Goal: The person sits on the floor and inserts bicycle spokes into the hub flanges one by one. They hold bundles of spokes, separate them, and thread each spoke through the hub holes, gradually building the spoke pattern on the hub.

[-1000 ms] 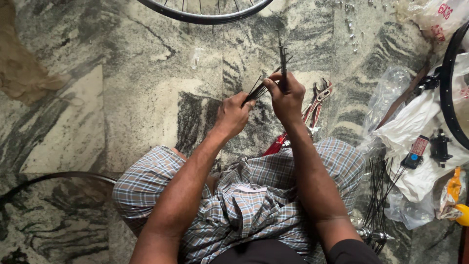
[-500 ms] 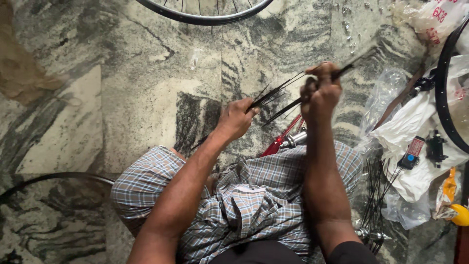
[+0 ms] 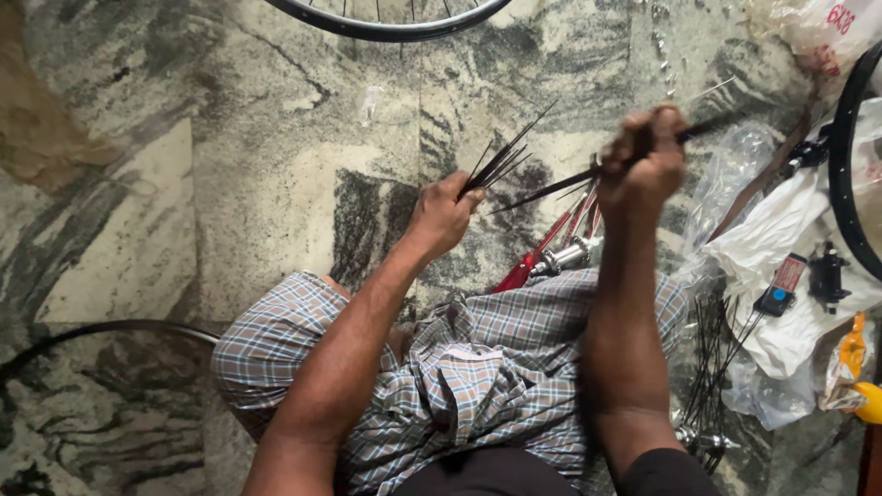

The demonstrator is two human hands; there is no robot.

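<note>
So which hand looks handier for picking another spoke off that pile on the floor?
Probably the right hand: the loose spokes lie on its side, though it grips one spoke. The left hand holds a bundle.

A floor-level bicycle repair workshop was indicated. Wheel rims [image 3: 390, 23] were noted on a marbled stone floor [image 3: 230, 184], together with loose black spokes [image 3: 712, 358], a metal hub [image 3: 565, 257], red-handled pliers [image 3: 533, 262] and plastic bags [image 3: 781, 276] of small parts.

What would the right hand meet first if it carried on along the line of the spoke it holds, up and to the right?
Probably the clear plastic bag just beyond the right hand and its spoke, then the rim; depth is unclear.
</note>
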